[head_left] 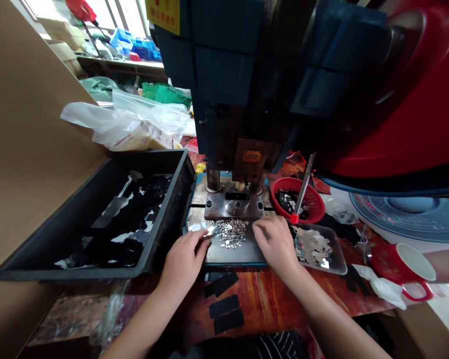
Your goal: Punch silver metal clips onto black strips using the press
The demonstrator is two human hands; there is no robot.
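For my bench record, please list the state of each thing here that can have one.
Black bin: open, holding scraps
Red basket: open, holding scraps
Clear tray: open, holding flat pieces
Red mug: uncovered
White plastic bag: crumpled
Small metal pieces: loose, clustered
Left hand: pinching thin metal tool
Right hand: loosely curled

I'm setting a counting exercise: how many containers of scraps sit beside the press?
3: the black bin left of the press, the red bowl to its right, and the clear tray nearer than that bowl. Others may be hidden.

Bin (164, 214) left of press (224, 75), apparently holding scraps (110, 212).
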